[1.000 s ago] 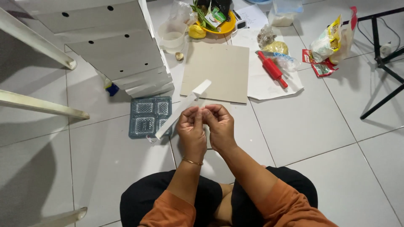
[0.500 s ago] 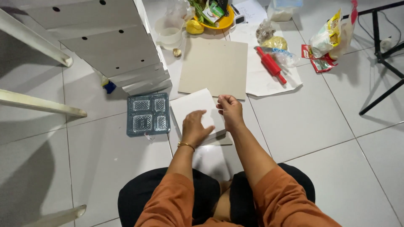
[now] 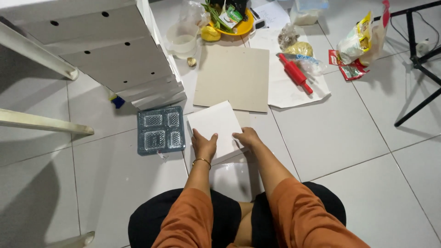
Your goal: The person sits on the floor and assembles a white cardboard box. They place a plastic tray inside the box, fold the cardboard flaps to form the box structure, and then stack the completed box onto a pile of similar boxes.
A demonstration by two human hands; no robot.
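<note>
A white square sheet of paper (image 3: 214, 124) lies flat on the tiled floor in front of my crossed legs. My left hand (image 3: 203, 145) presses on its near left edge, fingers spread flat. My right hand (image 3: 247, 137) rests on its near right corner, palm down. A blue-grey plastic tray (image 3: 160, 129) with several compartments sits just left of the paper. A tan cardboard board (image 3: 233, 77) lies beyond the paper.
A slanted stack of white boards (image 3: 110, 50) stands at upper left, with white bars (image 3: 41, 121) crossing the left side. A red rolling pin (image 3: 296, 73), snack bags (image 3: 360, 43), a yellow bowl (image 3: 234, 24) and a black stand leg (image 3: 420, 101) lie at the back and right.
A second ago both hands held a folded strip of paper up in front of me. It has since been opened out and laid flat on the floor, both hands pressing it.
</note>
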